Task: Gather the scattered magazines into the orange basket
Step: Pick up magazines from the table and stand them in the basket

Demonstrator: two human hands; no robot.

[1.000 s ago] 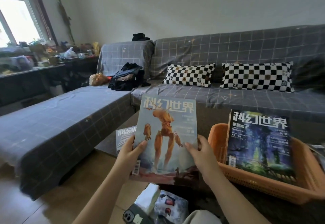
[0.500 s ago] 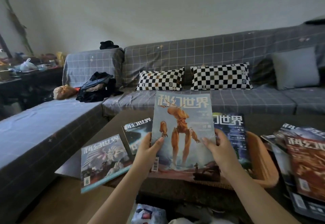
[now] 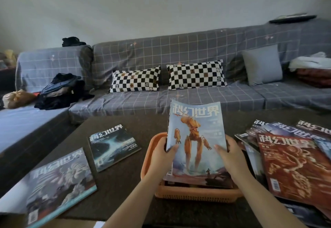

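Observation:
A pale-blue magazine with an orange robot on its cover stands tilted inside the orange basket, its lower edge down in the basket. My left hand grips its left edge and my right hand grips its right edge. Two more magazines lie flat on the dark table to the left: a dark-blue one and a grey-blue one at the near left corner. A loose pile of several magazines, a red one on top, lies right of the basket.
The dark brown table stands before a grey checked sofa with two chequered cushions and a grey cushion. A heap of dark clothes sits on the sofa's left corner. Folded cloth lies at the far right.
My view swung right and down. Both hands carried the robot magazine right, over the basket, and lowered its bottom edge into it. The pile on the right came fully into view.

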